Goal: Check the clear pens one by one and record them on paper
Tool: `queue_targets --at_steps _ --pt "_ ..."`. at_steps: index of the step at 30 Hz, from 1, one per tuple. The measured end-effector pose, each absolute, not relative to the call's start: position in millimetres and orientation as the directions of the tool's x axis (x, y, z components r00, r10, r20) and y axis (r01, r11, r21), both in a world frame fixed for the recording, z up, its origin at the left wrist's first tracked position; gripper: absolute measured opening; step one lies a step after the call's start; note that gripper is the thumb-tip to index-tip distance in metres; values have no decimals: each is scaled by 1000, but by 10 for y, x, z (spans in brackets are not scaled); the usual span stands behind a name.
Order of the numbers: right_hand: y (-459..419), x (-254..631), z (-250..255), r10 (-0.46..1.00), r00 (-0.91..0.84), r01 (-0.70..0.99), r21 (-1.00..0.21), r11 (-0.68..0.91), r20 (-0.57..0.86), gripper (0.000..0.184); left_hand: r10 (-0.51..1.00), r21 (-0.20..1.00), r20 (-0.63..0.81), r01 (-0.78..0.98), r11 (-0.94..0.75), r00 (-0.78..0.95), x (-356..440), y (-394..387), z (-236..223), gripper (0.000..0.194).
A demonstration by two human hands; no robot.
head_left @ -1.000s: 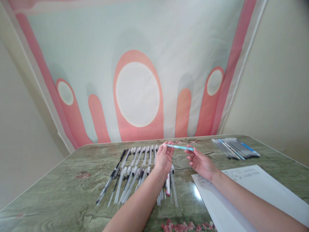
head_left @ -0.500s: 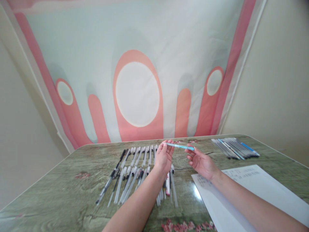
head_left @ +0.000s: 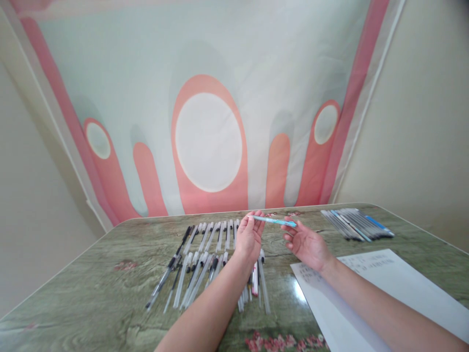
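A slim light-blue pen [head_left: 273, 221] is held almost level above the table, between both hands. My left hand [head_left: 249, 239] pinches its pale left end between thumb and fingers, palm turned up. At the blue right end, my right hand [head_left: 305, 245] grips it with thumb and fingertips, the other fingers loosely curled. Behind and below my left forearm lie two rows of pen parts: clear barrels with black-and-clear caps [head_left: 200, 274] in front and a similar row [head_left: 216, 234] farther back. A white-and-red pen [head_left: 255, 281] shows just right of the forearm.
A neat row of grey refills or pens [head_left: 357, 226], a few of them blue, lies at the back right. White paper [head_left: 388, 293] with handwriting lies under my right forearm. The wood-patterned table [head_left: 91, 288] reaches a wall hung with a printed cloth [head_left: 208, 205].
Almost nothing differs. The right end of the pen and my right hand have shifted very slightly to the right; my left hand keeps its hold.
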State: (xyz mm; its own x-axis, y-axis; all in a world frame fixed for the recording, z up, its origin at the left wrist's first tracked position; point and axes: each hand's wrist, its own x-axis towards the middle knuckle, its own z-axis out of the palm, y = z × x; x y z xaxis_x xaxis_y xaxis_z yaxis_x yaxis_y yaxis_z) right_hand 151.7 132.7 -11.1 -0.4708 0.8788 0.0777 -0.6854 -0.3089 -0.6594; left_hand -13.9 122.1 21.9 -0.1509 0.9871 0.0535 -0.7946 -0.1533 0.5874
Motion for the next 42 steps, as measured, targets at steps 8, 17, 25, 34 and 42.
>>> queue_targets --at_steps 8,17,25,34,42 --pt "1280 1395 11 947 -310 -620 -772 -137 81 27 999 648 39 -761 -40 -19 144 1010 210 15" --pt "1530 1707 218 988 34 -566 -812 142 150 25 882 991 132 -48 -124 452 564 384 118 36" --pt "1693 1974 331 973 203 -674 -705 219 108 31 518 550 195 344 -761 833 640 134 -63 44" --pt "1561 2401 54 1000 19 -424 -905 29 23 17 503 452 184 381 -806 845 608 237 -78 40" --pt "1103 2799 -434 987 30 103 -982 155 159 11 527 442 186 408 -799 829 581 286 -64 37"
